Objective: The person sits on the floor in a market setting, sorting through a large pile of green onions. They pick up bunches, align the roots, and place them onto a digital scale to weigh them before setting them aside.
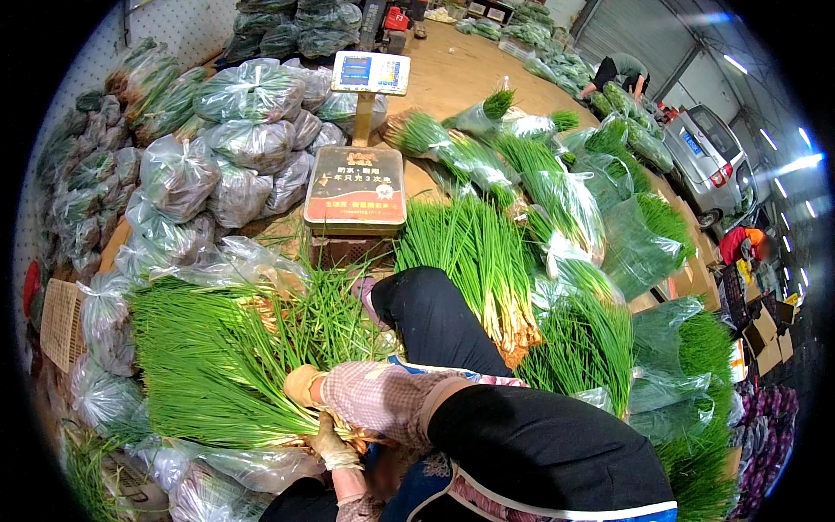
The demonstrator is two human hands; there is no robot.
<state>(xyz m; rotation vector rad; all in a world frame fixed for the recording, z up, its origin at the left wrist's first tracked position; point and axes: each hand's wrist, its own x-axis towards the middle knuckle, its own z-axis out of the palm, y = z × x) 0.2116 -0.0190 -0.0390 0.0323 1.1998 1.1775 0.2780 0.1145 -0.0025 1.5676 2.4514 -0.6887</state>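
A broad heap of green scallions (209, 357) lies on the left, leaves pointing left and pale root ends toward me. At its near edge, my left hand (332, 445) in a beige work glove closes round the root ends of some scallions. Just beyond it, my right hand (303, 385), gloved too and with a checked sleeve, bends down onto the stalks. Its fingertips are hidden among the leaves. My right forearm and dark-clad knee cover part of the middle. Loose scattered scallions (335, 317) lie between the heap and my foot.
A platform scale (355, 187) with a raised display (370, 73) stands ahead. Another scallion bundle (465, 270) lies right of it, near several plastic-wrapped bundles (557, 191). Filled clear bags (248, 143) are stacked at left. A silver van (709, 161) and two people are far right.
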